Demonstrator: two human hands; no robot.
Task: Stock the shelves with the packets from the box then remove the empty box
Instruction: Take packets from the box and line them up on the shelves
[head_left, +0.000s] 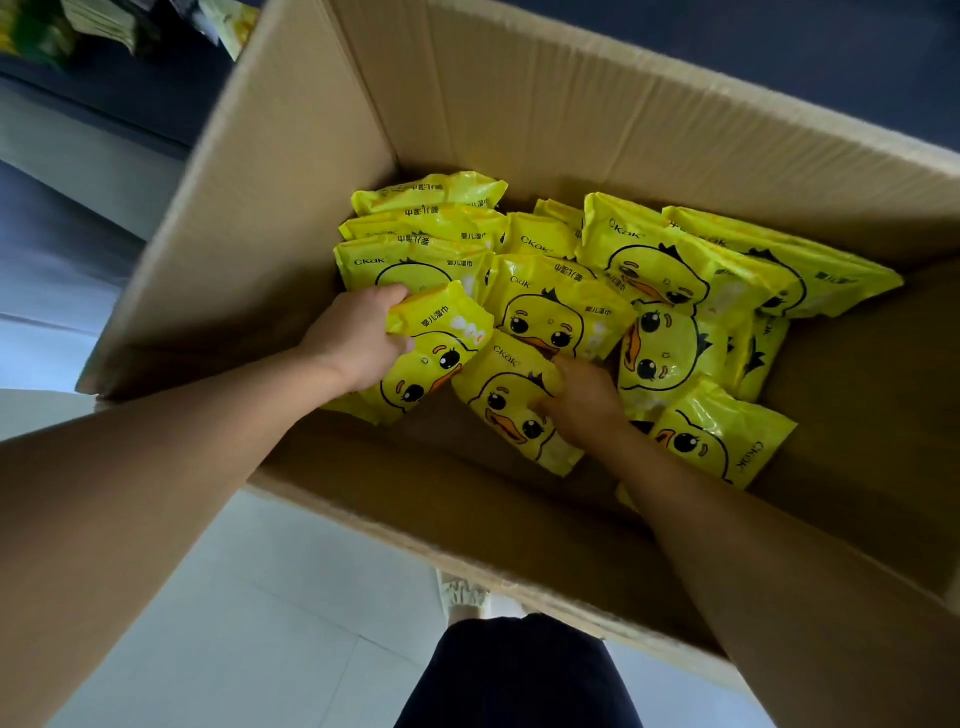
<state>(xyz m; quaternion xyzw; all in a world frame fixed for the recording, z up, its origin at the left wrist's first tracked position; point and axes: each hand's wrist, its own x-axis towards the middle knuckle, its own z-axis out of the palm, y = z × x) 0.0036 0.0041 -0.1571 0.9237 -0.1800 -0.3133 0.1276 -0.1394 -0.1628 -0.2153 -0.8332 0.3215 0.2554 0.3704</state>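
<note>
A large open cardboard box (519, 124) fills most of the view, with several yellow duck-print packets (670, 291) lying loose on its bottom. Both my arms reach down into it. My left hand (353, 343) is closed around the top edge of one yellow packet (436, 358) at the left of the pile. My right hand (587, 400) has its fingers pinched on the edge of another yellow packet (498, 400) in the middle. The box floor shows bare cardboard near its front wall.
The box stands on a pale tiled floor (234, 597). A dark shelf unit (119, 88) with green and yellow goods sits at the upper left. My dark trousers (514, 675) and a light shoe (462, 592) show below the box's near wall.
</note>
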